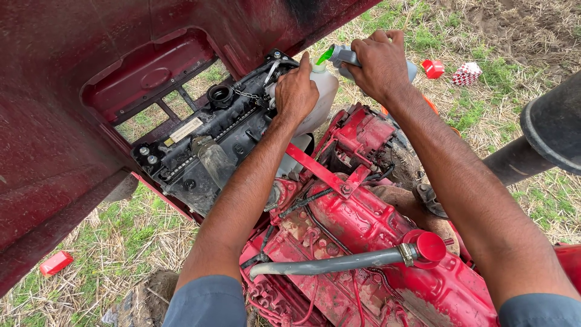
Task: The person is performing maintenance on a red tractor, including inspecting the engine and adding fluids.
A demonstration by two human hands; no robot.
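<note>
Item: red tractor engine [363,242], hood [72,91] raised, standing on stubbly grass. Left hand [295,91]: closed over the shoulder of a white plastic tank [324,97] mounted beside the black radiator [206,145], fingers wrapped around it, steadying it. Right hand [381,63]: clamped around a grey bottle [346,56], tipped neck-down so that green liquid [325,56] runs from its mouth into the tank's opening just below. Bottle and tank mouth sit very close; whether they touch cannot be told. Radiator filler neck [219,95]: open, its cap hanging on a small chain. Grey hose [327,263] crosses the engine toward a red round fitting [428,246]. On the ground: a red cap-like piece [433,68] and a red-and-white checked packet [466,74] beyond the right hand; a red object [55,263] on the grass at lower left. Risks, as judged: the stream is narrow and the tank mouth small, so a slight tilt or wobble of the bottle would likely send liquid down the tank's side onto the engine and belts below; the tank's level is hidden under the left hand, so overfilling is possible; the open radiator neck nearby could take in dirt or straw.
</note>
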